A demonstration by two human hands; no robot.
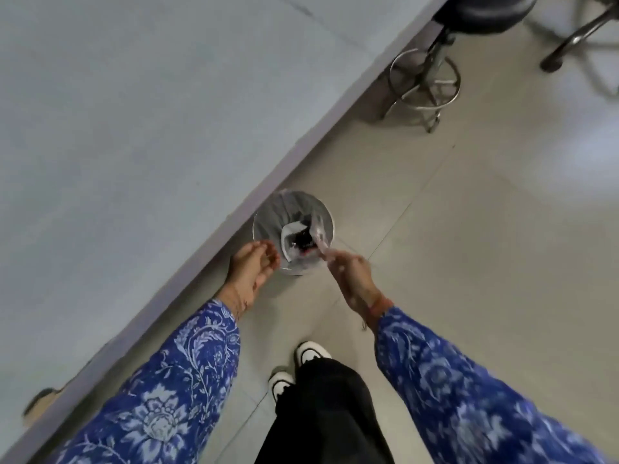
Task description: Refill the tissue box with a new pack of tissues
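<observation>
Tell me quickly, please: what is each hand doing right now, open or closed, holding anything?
Left hand: empty, fingers loosely curled, beside the bin.
Right hand: closed on a clear plastic wrapper over the bin.

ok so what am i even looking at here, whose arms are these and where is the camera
The camera is worn on a person's head and looks down, so the two arms in blue flowered sleeves are that person's own. Below are their black trousers and white shoes on a tiled floor. The grey slab on the left is a table; its top is bare where visible. A small lined waste bin stands beside its edge. The right hand pinches a thin clear wrapper over the bin. The left hand is open and empty. A stool stands further away.
</observation>
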